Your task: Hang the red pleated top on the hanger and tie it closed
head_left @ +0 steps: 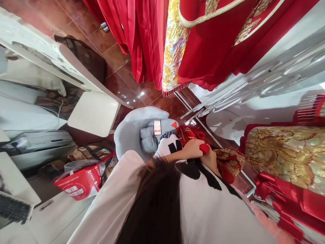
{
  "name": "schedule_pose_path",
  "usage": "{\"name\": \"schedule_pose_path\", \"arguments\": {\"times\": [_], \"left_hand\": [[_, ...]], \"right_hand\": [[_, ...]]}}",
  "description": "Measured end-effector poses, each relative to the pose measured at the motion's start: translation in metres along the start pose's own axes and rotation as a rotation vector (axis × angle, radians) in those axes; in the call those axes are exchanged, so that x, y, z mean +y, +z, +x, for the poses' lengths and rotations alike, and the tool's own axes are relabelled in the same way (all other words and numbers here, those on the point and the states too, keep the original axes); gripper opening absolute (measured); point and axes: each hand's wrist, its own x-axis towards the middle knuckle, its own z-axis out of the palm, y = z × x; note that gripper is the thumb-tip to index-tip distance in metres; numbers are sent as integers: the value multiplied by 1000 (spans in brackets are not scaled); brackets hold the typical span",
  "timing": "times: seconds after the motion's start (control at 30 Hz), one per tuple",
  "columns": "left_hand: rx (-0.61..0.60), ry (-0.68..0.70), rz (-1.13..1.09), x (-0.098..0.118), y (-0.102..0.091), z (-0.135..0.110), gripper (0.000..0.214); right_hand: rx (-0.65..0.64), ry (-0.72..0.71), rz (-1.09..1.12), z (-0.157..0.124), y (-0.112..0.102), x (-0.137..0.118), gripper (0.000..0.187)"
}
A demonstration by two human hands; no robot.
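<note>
Looking down past my hair and white top, I see both my hands close together at my front. My left hand [195, 148] is closed round a bunched red cloth with gold embroidery [188, 133]. Just beside it, my right hand [210, 162] grips the same cloth, which trails off to the right [230, 162]. Their fingers are mostly hidden in the folds.
Red pleated and gold-embroidered garments [152, 40] hang ahead above a brown tiled floor. Another red and gold garment [284, 156] lies at the right by a white rack [241, 91]. Left are a grey plush thing [134, 130], a white stool [93, 113], a red bag [81, 183] and a keyboard [12, 208].
</note>
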Motion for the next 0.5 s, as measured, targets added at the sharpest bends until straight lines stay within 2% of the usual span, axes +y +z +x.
{"name": "schedule_pose_path", "arguments": {"times": [0.2, 0.33, 0.43, 0.5], "left_hand": [[32, 26, 47, -1, -6, -2, 10], [181, 136, 111, 2, -13, -9, 32], [271, 278, -83, 16, -33, -20, 31], [256, 289, -325, 30, -60, -36, 23]], "right_hand": [[-31, 59, -59, 6, -3, -5, 31], [2, 65, -58, 8, 1, 1, 34], [10, 34, -41, 6, 4, 6, 33], [9, 36, -7, 5, 6, 8, 32]]}}
